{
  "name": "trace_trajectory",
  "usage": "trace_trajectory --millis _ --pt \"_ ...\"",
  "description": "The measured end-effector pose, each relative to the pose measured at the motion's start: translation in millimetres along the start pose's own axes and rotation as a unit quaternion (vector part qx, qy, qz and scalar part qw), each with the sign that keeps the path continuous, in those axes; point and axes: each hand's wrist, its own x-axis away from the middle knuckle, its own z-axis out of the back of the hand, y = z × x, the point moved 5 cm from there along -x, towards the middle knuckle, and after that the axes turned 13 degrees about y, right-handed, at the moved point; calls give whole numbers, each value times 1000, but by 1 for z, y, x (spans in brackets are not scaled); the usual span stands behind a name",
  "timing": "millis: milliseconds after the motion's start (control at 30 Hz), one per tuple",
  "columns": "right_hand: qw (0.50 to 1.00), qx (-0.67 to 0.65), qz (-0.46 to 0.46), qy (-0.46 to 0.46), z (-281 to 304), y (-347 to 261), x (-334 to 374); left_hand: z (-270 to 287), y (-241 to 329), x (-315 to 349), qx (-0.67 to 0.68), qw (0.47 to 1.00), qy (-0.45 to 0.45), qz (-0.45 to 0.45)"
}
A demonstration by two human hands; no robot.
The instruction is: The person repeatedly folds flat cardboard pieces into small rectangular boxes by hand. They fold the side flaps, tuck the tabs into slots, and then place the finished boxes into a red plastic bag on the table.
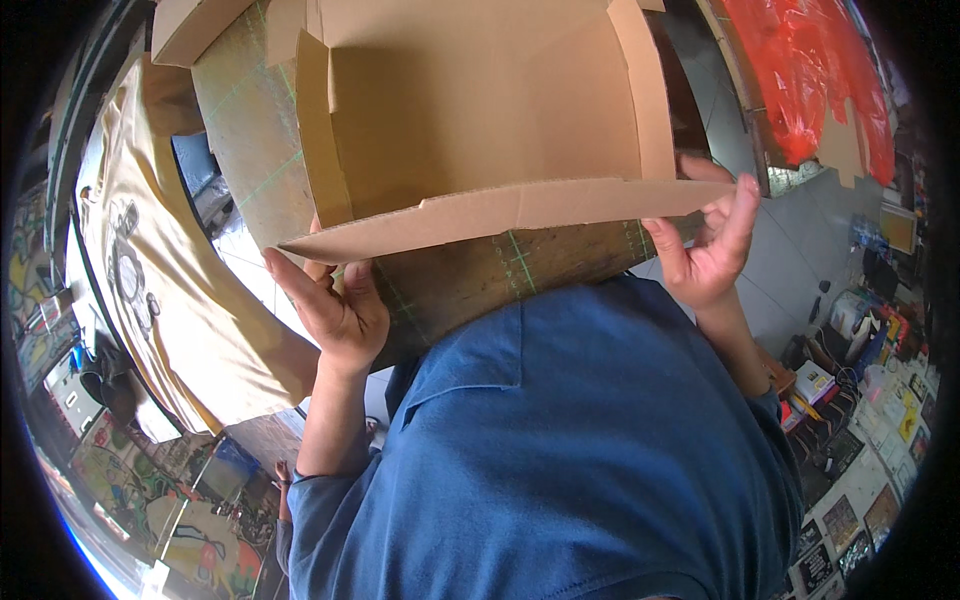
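Head view: an open cardboard box fills the upper centre of the frame. The left hand grips its front flap at lower left, and the right hand pinches the right corner. Uneven pressure could crease that thin flap.

Two bare hands, one left hand and one right hand, both on one open cardboard box. One second cardboard piece at top left, one wooden table with green grid lines, one beige printed shirt, one red plastic sheet. Small stuff on right shelves too cluttered to count.
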Motion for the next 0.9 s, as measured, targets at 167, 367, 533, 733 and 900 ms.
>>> trace_trajectory --millis 167,367,533,733,900 --pt "992 63 -74 -78 1 4 -7 0 10 -13 -116 987 -107 -14" --pt "989 53 -94 -104 -10 8 -12 -10 24 -32 -106 984 -131 54" --pt "992 124 -8 -10 -10 -10 -25 -10 34 -41 -277 947 -138 -85" --pt "969 165 48 -177 -36 -39 -33 -32 70 -47 -365 887 -235 -161" --pt "969 139 7 -205 -50 -38 -30 -57 74 -50 -197 938 -250 -136"
